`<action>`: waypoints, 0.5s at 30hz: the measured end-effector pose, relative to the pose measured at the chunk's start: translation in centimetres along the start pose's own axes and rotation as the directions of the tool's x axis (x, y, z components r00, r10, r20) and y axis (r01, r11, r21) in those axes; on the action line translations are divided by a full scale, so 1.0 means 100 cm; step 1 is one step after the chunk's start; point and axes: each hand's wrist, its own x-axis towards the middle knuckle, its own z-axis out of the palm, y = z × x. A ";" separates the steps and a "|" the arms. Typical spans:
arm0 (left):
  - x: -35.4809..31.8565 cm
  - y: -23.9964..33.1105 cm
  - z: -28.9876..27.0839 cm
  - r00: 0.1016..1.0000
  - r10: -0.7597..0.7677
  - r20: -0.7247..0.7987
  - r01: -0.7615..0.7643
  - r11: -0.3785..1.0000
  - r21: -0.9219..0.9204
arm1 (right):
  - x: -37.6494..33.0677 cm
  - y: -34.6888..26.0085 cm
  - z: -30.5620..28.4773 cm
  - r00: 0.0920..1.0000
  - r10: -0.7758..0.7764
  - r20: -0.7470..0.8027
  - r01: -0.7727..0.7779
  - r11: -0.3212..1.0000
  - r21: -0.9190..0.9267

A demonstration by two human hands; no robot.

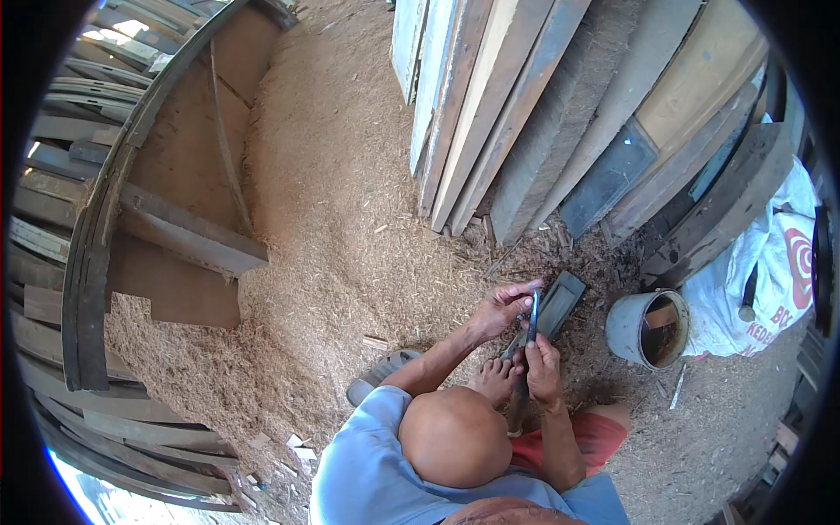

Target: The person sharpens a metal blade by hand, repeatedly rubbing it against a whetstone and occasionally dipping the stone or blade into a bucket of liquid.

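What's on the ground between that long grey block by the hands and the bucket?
The head view shows wood shavings scattered over the ground between the grey block and the bucket.

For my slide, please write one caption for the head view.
Right hand holds a slim shiny tool, left hand at its tip, near a block, bucket and wooden planks.

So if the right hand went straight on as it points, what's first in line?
Probably the left hand, its fingers near the bright tip of the slim tool that the right hand grips. Depth is unclear from this one view, so it might pass over or under them.
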 end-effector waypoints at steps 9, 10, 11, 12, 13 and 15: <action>-0.001 -0.001 -0.001 1.000 0.006 -0.013 -0.006 1.000 0.013 | -0.001 0.007 -0.002 1.000 0.013 -0.008 -0.013 1.000 0.002; -0.002 -0.001 -0.003 1.000 0.012 -0.013 -0.012 1.000 0.011 | -0.001 0.006 0.000 1.000 0.013 -0.006 -0.012 1.000 0.013; -0.002 -0.001 -0.002 1.000 0.008 -0.013 -0.008 1.000 0.008 | -0.002 0.005 0.000 1.000 0.013 -0.005 -0.013 1.000 0.023; -0.002 0.000 -0.001 1.000 0.002 -0.013 -0.002 1.000 0.007 | -0.002 0.004 0.001 1.000 0.012 -0.005 -0.012 0.999 0.035; -0.001 0.002 -0.001 1.000 -0.006 -0.010 0.006 1.000 0.008 | -0.001 0.004 0.002 1.000 0.007 -0.011 -0.007 1.000 0.008; 0.000 -0.002 -0.002 1.000 0.024 0.017 -0.023 1.000 -0.017 | -0.004 0.002 -0.003 0.999 0.006 -0.042 -0.009 0.998 -0.056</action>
